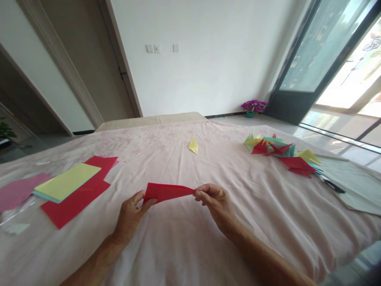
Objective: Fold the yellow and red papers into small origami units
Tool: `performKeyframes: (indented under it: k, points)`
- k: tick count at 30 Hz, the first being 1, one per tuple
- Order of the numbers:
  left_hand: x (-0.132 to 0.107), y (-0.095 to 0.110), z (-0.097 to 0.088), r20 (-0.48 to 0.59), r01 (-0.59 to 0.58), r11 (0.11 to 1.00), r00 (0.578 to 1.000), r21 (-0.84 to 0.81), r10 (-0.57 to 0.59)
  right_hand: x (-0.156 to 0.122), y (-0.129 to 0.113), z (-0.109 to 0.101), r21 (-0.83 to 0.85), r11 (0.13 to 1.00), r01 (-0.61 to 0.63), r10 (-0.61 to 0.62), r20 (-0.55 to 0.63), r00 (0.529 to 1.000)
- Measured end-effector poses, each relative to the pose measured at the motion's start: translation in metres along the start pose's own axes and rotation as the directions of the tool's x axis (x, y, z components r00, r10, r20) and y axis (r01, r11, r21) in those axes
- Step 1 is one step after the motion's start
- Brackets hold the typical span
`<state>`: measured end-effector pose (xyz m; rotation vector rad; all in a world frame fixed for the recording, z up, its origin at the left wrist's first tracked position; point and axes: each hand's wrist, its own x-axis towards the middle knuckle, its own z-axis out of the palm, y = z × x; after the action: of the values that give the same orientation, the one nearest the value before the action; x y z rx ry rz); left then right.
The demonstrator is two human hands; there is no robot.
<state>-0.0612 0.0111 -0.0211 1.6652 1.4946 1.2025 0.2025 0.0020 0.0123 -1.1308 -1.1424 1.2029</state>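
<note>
Between my two hands is a folded piece of red paper (166, 192), held a little above the pink bedsheet (178, 246). Its wide end is on the left, and it narrows to a point on the right. My left hand (132, 212) pinches the wide end, thumb in front and fingers mostly hidden behind. The pointed tip is pinched between the thumb and index finger of my right hand (216, 202). Farther off, a small folded yellow paper piece (193, 146) lies by itself on the sheet.
On the left lie red sheets (98, 188), a yellow sheet (68, 180) and pink paper (22, 190). A pile of folded paper shapes (275, 147) sits at the right. Beside it are a pale flat board (354, 182) and a black object (333, 185) I cannot make out.
</note>
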Motion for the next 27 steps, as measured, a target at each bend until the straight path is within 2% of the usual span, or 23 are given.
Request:
performKeyframes:
  k: [8,11,19,22,24,27]
  points:
    - [0.002,0.007,0.001,-0.013,0.035,0.987,0.999,-0.158,-0.038,0.011,0.007,-0.010,0.038,0.997,-0.064,0.066,-0.072,0.995]
    - [0.003,0.006,0.002,0.020,0.036,0.981,0.999,-0.191,-0.032,0.013,0.007,-0.010,0.041,0.996,-0.081,0.083,-0.069,0.994]
    - [-0.001,0.008,0.001,0.021,0.048,0.989,0.999,-0.138,-0.045,0.014,0.007,-0.010,0.038,0.998,-0.040,0.042,-0.063,0.997]
    - [-0.003,0.007,0.001,0.040,0.032,0.994,0.999,-0.103,-0.028,0.013,0.009,-0.013,-0.021,1.000,-0.013,0.012,-0.065,0.998]
    - [-0.004,0.007,0.000,0.051,0.014,0.997,0.999,-0.079,-0.010,0.013,0.009,-0.016,-0.075,0.997,-0.011,0.009,-0.023,1.000]
    - [-0.005,0.006,-0.001,0.059,-0.019,0.999,0.998,-0.048,0.022,0.014,0.004,-0.019,-0.180,0.984,0.012,0.008,0.113,0.994]
